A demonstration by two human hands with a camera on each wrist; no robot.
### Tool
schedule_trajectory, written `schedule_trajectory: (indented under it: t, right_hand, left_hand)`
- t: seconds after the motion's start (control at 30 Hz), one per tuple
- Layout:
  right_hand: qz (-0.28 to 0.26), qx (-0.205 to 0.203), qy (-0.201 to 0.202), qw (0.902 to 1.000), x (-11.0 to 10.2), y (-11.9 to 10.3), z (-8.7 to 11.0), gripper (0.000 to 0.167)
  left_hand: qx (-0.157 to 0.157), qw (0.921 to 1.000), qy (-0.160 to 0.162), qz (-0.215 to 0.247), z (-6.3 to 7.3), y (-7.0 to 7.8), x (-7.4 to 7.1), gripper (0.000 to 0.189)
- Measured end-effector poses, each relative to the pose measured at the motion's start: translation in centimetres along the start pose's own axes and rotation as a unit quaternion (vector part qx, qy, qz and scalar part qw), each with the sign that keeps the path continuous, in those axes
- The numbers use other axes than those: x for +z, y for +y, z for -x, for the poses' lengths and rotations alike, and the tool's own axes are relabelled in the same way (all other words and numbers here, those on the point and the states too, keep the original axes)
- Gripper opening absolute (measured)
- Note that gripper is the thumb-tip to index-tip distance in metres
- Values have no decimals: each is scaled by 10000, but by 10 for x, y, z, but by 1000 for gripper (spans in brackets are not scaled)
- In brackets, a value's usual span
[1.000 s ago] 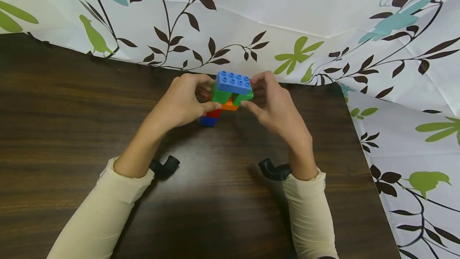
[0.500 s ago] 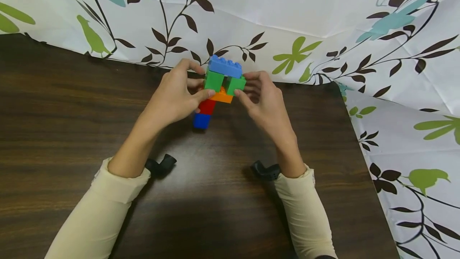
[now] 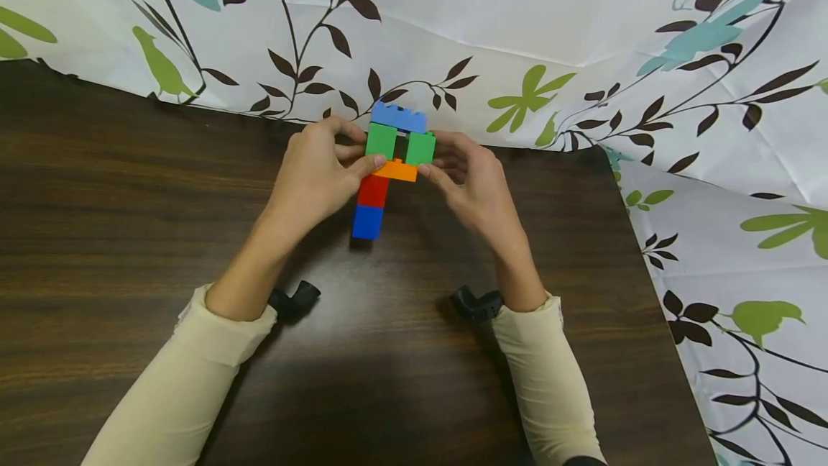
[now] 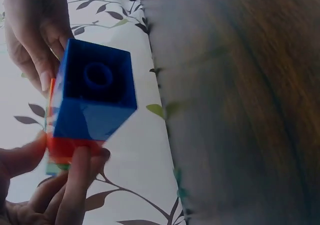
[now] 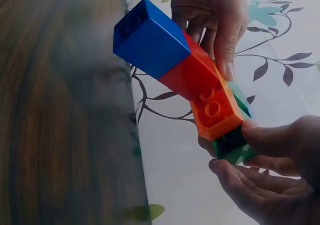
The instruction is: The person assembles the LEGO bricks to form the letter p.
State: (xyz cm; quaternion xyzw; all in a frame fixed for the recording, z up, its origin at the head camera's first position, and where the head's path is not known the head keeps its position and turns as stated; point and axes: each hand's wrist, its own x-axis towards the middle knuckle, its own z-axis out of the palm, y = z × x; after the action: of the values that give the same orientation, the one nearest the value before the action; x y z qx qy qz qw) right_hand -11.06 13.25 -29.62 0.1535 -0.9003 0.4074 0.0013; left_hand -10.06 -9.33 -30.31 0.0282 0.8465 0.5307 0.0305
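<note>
Both hands hold a build of toy bricks above the dark table. At its top is a light blue studded brick (image 3: 399, 119), resting on two green bricks (image 3: 421, 149) with a gap between them. Below come an orange brick (image 3: 397, 171), a red brick (image 3: 373, 191) and a dark blue brick (image 3: 367, 222), whose hollow underside shows in the left wrist view. My left hand (image 3: 317, 171) grips the left side, thumb by the left green brick and the orange one. My right hand (image 3: 475, 175) pinches the right green brick, thumb near the orange brick's end.
The wood-grain table (image 3: 129, 236) ends at a white leaf-and-bird patterned curtain (image 3: 440, 6) behind the hands and along the right side. Black curved pieces (image 3: 296, 300) stick out at the wrists, beside cream sleeves.
The build has shifted slightly left and tilted, so its front faces the head camera and the top studs show edge-on. The red and dark blue bricks show more fully. Both hands keep their grip.
</note>
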Motion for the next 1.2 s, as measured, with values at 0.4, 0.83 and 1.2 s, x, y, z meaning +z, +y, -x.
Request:
schedule_trajectory:
  t: [0.4, 0.83, 1.2]
  right_hand:
    - [270, 361, -26, 9990, 16, 19, -7, 43]
    - [415, 895, -764, 9922, 29, 36, -13, 44]
    - [684, 998, -1176, 9857, 35, 43, -16, 45]
  left_hand:
    - [6, 9918, -583, -1137, -3, -6, 12, 52]
    - [-315, 9793, -1301, -1517, -8, -16, 14, 49]
    - [-725, 9706, -1667, -1577, -10, -22, 16, 53]
